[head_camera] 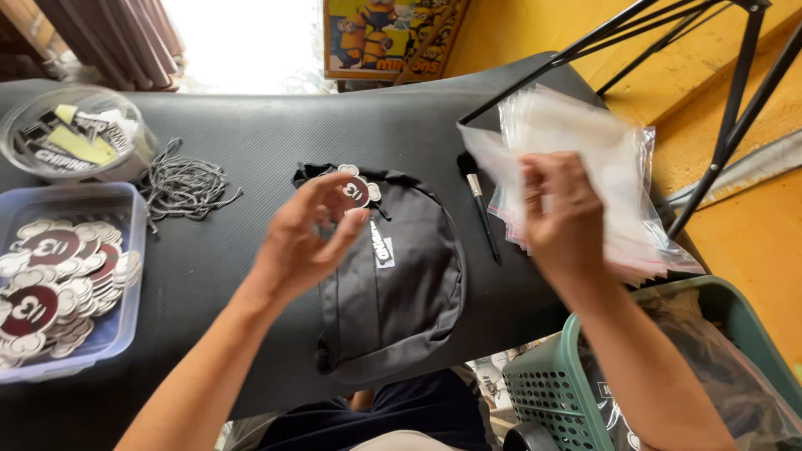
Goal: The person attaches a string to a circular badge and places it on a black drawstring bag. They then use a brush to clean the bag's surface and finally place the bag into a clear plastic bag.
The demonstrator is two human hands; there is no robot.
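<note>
A small black bag (393, 284) lies in the middle of the black table (251, 134), with a round maroon and white tag (357, 192) at its top. My left hand (302, 242) hovers over the bag's upper left, fingers curled and apart, close to the tag; I cannot tell whether it touches the tag. To the right, my right hand (561, 213) pinches a clear plastic bag (518, 159) lifted from a stack of clear zip bags (618, 200).
A clear tub (117, 326) of maroon and white tags stands at the left edge. Behind it sit a round container of labels (71, 138) and a pile of black-and-white cords (184, 188). A black brush (480, 205) lies beside the bag. A green basket (551, 384) stands at lower right, under black tripod legs (735, 100).
</note>
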